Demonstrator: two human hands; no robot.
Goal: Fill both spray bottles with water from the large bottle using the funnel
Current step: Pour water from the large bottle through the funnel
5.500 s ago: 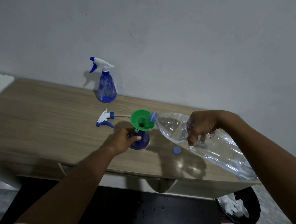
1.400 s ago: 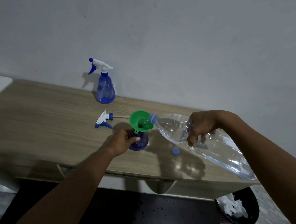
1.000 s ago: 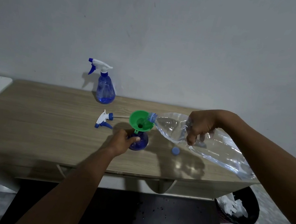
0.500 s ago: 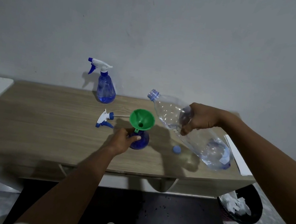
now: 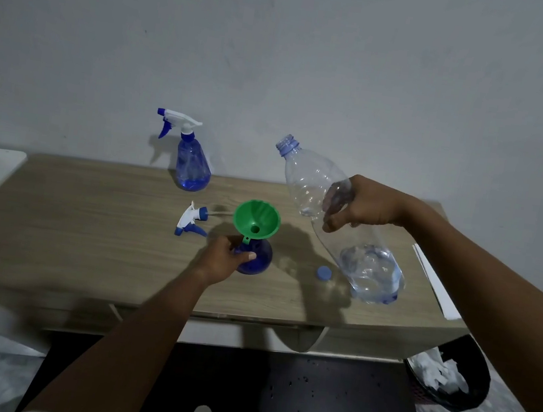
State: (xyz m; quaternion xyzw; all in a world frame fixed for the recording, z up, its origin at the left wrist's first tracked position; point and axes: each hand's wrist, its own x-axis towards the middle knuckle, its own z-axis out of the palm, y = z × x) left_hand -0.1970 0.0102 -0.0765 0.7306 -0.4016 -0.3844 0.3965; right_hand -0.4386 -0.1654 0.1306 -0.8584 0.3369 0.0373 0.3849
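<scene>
A green funnel (image 5: 256, 218) sits in the neck of an open blue spray bottle (image 5: 259, 257) near the middle of the wooden table (image 5: 86, 236). My left hand (image 5: 221, 258) grips that bottle's body. My right hand (image 5: 363, 206) holds the large clear bottle (image 5: 307, 183) nearly upright to the right of the funnel, its uncapped mouth up and a little water at its base. A second blue spray bottle (image 5: 192, 164) with its trigger head on stands at the back by the wall.
A loose white and blue trigger head (image 5: 192, 221) lies left of the funnel. A small blue cap (image 5: 323, 273) lies by the large bottle's base. White paper (image 5: 433, 279) rests at the table's right edge. A black bin (image 5: 447, 381) with crumpled paper stands below right.
My right hand has swung the large bottle up from its pouring tilt, its mouth leaving the funnel. The left hand stays on the spray bottle.
</scene>
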